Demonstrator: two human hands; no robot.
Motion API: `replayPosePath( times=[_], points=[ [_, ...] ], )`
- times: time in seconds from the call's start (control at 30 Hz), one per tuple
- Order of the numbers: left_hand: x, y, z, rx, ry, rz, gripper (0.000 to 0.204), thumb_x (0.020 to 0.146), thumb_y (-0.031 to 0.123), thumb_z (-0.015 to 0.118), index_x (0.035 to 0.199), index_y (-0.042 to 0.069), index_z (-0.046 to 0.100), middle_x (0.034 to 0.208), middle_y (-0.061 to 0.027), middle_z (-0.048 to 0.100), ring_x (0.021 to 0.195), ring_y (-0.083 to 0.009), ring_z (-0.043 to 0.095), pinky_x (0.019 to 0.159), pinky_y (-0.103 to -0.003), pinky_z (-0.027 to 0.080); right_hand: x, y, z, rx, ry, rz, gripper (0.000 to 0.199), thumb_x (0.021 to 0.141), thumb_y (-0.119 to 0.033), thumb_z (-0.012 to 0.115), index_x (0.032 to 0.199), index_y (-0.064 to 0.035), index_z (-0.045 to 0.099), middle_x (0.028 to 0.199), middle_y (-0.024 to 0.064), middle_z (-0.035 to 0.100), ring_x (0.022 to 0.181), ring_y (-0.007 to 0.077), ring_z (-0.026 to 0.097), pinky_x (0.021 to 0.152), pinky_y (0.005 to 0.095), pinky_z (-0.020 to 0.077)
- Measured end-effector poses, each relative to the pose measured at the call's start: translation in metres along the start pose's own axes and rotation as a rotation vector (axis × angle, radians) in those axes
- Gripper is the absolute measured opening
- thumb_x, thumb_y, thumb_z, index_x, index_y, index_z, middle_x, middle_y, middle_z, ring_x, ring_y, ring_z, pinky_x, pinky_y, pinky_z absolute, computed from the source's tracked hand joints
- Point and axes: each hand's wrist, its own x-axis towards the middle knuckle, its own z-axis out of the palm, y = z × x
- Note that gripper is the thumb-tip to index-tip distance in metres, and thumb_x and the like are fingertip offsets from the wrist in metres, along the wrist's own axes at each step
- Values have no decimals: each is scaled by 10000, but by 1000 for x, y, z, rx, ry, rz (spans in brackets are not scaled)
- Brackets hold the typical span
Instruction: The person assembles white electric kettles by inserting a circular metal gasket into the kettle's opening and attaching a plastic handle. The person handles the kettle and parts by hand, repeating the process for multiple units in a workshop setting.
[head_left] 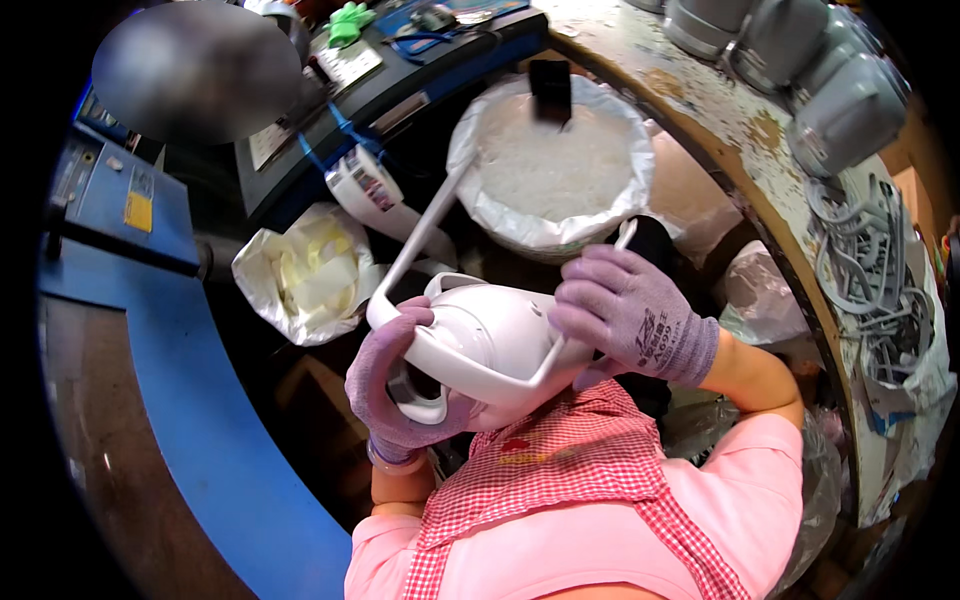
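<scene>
A white plastic housing (500,325), rounded and jug-like, is held between my two gloved hands in front of my apron. A long U-shaped white handle (470,368) lies across it, one arm reaching up toward the left, the other passing behind my right fingers. My left hand (385,375), in a purple-grey glove, is closed round the left end of the housing, by its ring-shaped part and the handle's bend. My right hand (625,315), gloved likewise, is closed over the housing's right side and the handle's right arm; its fingertips are partly hidden.
Ahead stands a round tub (470,215) lined with white plastic, a black object (550,90) at its far rim. A white bag of pale scraps (305,270) is at left, near blue machinery (200,400). Grey jug-shaped housings (845,115) and grey handles (860,250) crowd the right bench.
</scene>
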Motion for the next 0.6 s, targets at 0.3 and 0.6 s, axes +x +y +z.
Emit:
replayPosePath(
  times=[0.3,0.6],
  points=[
    [-24,-4,-5,-62,92,104,1051,840,553,751,1536,-10,200,1156,-193,584,1025,-334,627,905,-483,519,-3,25,36,1151,774,721,354,987,-370,611,728,-152,505,571,-40,449,423,127,418,430,290,366],
    [-20,12,7,-98,-129,107,896,659,297,902,1336,128,338,947,-156,675,827,-356,692,795,-527,576,21,-13,76,1684,425,1350,384,961,-172,591,1315,-26,571,694,-64,454,513,43,381,458,214,327]
  ],
)
